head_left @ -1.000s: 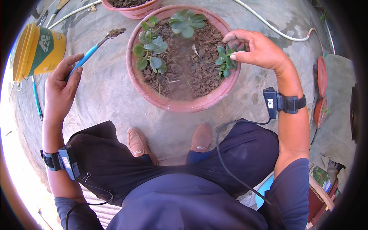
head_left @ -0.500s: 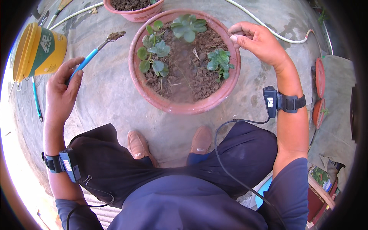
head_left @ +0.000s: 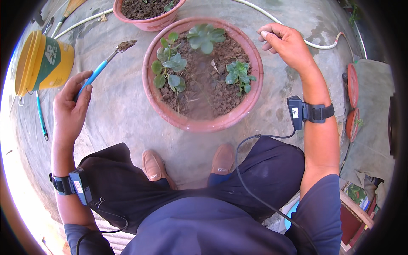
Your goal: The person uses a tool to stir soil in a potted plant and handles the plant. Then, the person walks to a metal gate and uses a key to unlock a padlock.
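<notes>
My left hand (head_left: 72, 108) is closed around the blue handle of a small trowel (head_left: 98, 70). Dark soil clings to the trowel's blade, which points toward the upper right, left of a big round terracotta-coloured pot (head_left: 193, 124). In the pot's brown soil grow a leggy round-leaved succulent (head_left: 172, 63) at the left, a grey-green rosette succulent (head_left: 205, 38) at the back and a crinkly-leaved plant (head_left: 239, 76) at the right. My right hand (head_left: 285, 44) is held just off the pot's right rim, fingers curled and thumb against them. Nothing shows in it.
A second pot of soil (head_left: 157, 23) stands behind the big one. At the left are a yellow bucket (head_left: 63, 63), a turquoise-handled tool (head_left: 41, 114) and a broom (head_left: 72, 7). A pale hose (head_left: 272, 18) curves across the floor. Small red pots (head_left: 352, 85) stand at the right.
My right hand has drawn slightly away from the pot's rim, its thumb coming in against the fingers. The left hand keeps the trowel with soil on it. The view has shifted a little.
</notes>
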The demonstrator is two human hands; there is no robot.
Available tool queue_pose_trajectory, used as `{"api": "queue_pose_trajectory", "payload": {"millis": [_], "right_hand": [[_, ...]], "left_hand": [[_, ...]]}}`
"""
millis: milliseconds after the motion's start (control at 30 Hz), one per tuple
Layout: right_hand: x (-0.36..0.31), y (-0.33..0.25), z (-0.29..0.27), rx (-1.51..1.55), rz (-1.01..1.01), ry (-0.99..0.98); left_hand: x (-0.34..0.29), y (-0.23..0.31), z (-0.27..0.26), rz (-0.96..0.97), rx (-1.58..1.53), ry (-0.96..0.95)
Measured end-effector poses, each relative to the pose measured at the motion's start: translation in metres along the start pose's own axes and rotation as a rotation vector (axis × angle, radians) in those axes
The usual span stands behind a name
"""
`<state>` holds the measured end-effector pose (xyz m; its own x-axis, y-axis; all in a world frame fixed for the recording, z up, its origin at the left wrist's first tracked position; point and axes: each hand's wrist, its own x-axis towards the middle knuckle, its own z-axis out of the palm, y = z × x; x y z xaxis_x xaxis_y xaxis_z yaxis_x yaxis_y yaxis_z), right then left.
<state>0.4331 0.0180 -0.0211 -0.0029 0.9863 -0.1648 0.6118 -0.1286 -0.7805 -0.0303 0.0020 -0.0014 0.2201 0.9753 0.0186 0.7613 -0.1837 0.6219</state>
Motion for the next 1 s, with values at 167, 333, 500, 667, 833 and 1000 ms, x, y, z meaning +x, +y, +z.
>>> {"api": "queue_pose_trajectory", "payload": {"millis": [167, 333, 500, 667, 833, 1000], "right_hand": [[0.004, 0.002, 0.001, 0.009, 0.035, 0.116], [0.006, 0.0, -0.003, 0.046, 0.034, 0.205], [-0.006, -0.041, 0.004, 0.084, -0.307, -0.088], [-0.02, -0.09, 0.042, 0.017, -0.515, -0.277], [-0.032, -0.094, 0.069, -0.176, -0.581, -0.375], [-0.04, -0.088, 0.084, -0.231, -0.509, -0.433]], "left_hand": [[-0.005, 0.006, -0.003, 0.081, -0.093, 0.144], [-0.018, 0.045, -0.009, 0.239, -0.206, 0.025], [-0.004, 0.066, 0.009, 0.518, -0.124, -0.187], [-0.003, 0.065, 0.017, 0.476, -0.188, -0.271], [-0.005, 0.063, 0.018, 0.486, -0.233, -0.296], [-0.008, 0.058, 0.017, 0.388, -0.268, -0.379]]}}
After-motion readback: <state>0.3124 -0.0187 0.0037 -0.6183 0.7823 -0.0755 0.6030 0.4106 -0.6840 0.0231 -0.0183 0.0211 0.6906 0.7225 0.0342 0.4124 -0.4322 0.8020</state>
